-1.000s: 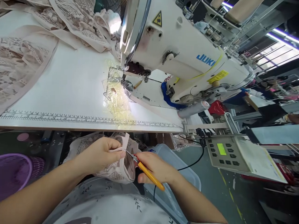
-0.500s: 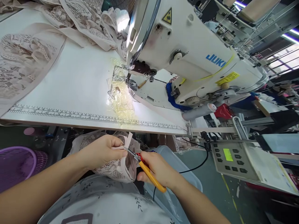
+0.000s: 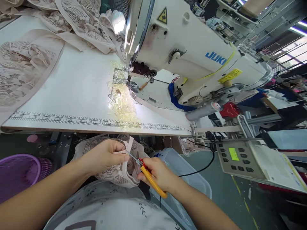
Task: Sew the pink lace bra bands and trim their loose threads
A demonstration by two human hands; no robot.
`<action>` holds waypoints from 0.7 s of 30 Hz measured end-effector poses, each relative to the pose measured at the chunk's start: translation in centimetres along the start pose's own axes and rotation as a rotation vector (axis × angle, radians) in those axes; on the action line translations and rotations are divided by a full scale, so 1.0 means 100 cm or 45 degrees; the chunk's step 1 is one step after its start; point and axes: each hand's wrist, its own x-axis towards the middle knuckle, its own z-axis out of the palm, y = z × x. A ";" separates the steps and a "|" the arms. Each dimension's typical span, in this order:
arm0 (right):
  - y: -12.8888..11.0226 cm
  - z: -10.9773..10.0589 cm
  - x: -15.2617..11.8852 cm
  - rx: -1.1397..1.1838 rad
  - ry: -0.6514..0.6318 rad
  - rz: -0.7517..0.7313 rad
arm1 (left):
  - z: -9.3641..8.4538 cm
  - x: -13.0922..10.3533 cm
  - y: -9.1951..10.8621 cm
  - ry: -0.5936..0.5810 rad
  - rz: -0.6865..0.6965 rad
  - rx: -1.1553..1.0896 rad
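Scissors (image 3: 149, 177) nearer, just beside left fingers (image 3: 122, 158)

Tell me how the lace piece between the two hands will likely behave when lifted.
The lace piece will probably be floppy, since it bunches into soft folds. It looks light for its size, judging by its thin, openwork fabric. Its plain edging may hold shape slightly better, as it curves round in a smooth band.
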 end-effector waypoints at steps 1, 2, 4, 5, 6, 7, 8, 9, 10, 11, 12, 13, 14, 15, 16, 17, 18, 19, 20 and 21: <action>0.002 0.002 0.000 0.018 0.018 -0.014 | 0.000 -0.001 0.001 -0.008 -0.003 0.015; 0.003 0.003 0.001 0.039 0.041 -0.026 | -0.001 -0.002 0.002 -0.015 -0.004 0.033; 0.006 0.004 0.003 0.072 0.087 -0.044 | -0.002 -0.004 0.003 -0.015 -0.006 0.084; 0.007 0.002 0.004 0.077 0.101 -0.047 | -0.002 -0.005 0.003 -0.008 -0.009 0.106; 0.007 0.000 0.005 0.075 0.105 -0.049 | -0.003 -0.006 0.004 -0.002 -0.010 0.121; 0.007 -0.004 0.006 0.066 0.105 -0.061 | -0.004 -0.007 0.004 0.004 0.002 0.133; 0.006 -0.008 0.006 0.049 0.099 -0.082 | -0.005 -0.008 0.004 0.006 0.021 0.142; 0.005 -0.013 0.007 0.028 0.089 -0.115 | -0.006 -0.009 0.005 0.007 0.050 0.150; 0.004 -0.018 0.008 0.002 0.082 -0.155 | -0.007 -0.011 0.006 0.011 0.094 0.160; 0.003 -0.022 0.009 -0.027 0.080 -0.196 | -0.009 -0.012 0.007 0.016 0.154 0.178; 0.001 -0.026 0.009 -0.060 0.081 -0.226 | -0.010 -0.012 0.007 0.024 0.224 0.198; 0.000 -0.030 0.009 -0.096 0.083 -0.243 | -0.012 -0.013 0.008 0.034 0.292 0.214; -0.002 -0.033 0.009 -0.134 0.083 -0.246 | -0.014 -0.013 0.008 0.046 0.352 0.218; -0.003 -0.035 0.009 -0.175 0.084 -0.242 | -0.016 -0.014 0.008 0.058 0.398 0.209; -0.004 -0.037 0.009 -0.217 0.085 -0.234 | -0.017 -0.014 0.007 0.068 0.423 0.188; -0.005 -0.039 0.008 -0.263 0.083 -0.227 | -0.019 -0.014 0.006 0.077 0.423 0.161; -0.006 -0.040 0.008 -0.309 0.084 -0.222 | -0.020 -0.014 0.005 0.085 0.411 0.134; -0.007 -0.041 0.007 -0.355 0.088 -0.215 | -0.022 -0.014 0.003 0.085 0.396 0.117; -0.008 -0.042 0.006 -0.397 0.091 -0.207 | -0.023 -0.015 0.002 0.078 0.382 0.110; -0.009 -0.043 0.005 -0.435 0.093 -0.197 | -0.023 -0.015 0.001 0.069 0.373 0.108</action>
